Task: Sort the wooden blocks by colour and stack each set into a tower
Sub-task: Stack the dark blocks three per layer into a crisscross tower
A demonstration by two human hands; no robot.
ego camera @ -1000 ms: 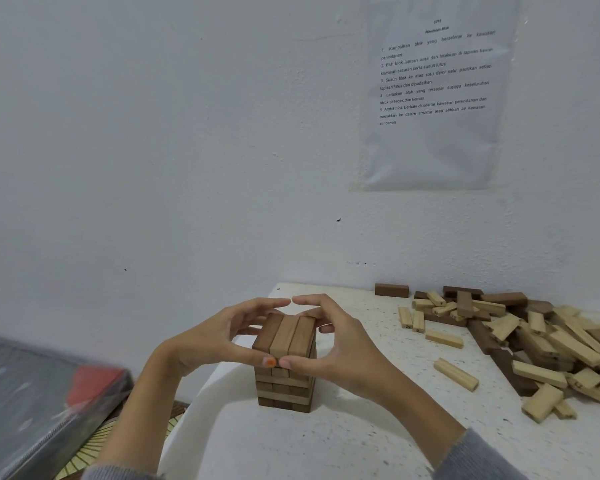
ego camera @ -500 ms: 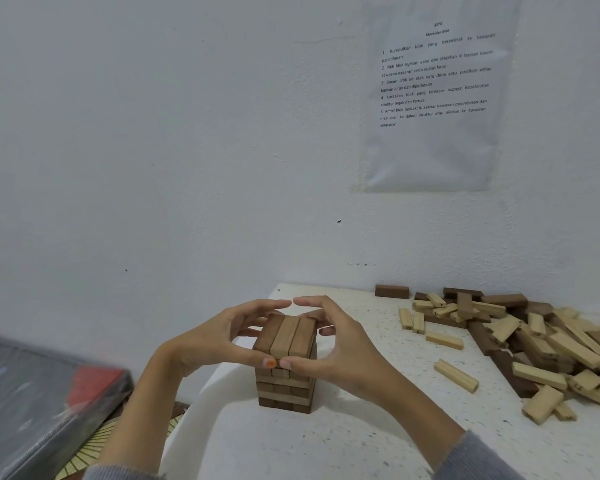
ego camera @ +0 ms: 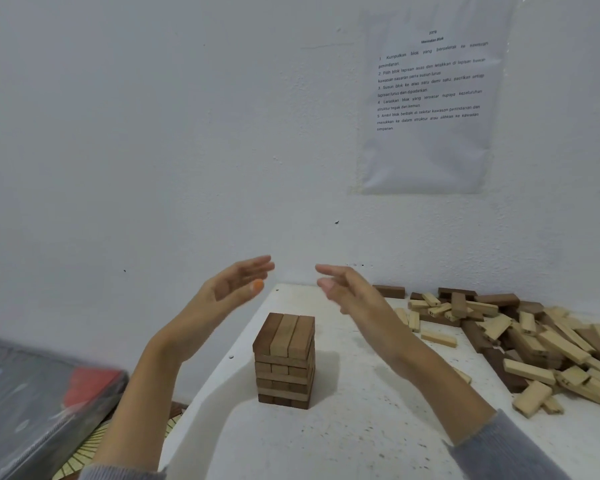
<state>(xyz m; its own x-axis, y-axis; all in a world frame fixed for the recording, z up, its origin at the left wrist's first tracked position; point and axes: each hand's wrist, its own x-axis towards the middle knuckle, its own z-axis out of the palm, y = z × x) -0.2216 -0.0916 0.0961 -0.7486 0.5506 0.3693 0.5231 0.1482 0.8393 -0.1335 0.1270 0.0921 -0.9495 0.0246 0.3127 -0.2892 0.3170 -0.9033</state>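
Lower centre: the brown tower [ego camera: 284, 362] stands square on the white bench [ego camera: 326, 441]. We judge the next dark block should be lowered crosswise and lightly, never nudging the stack. We see layers of three, alternating, in mixed browns. Above it the left hand [ego camera: 236, 287] and right hand [ego camera: 349, 289] hover apart, fingers straight, holding nothing. Pale and dark loose blocks [ego camera: 534, 344] heap at right.
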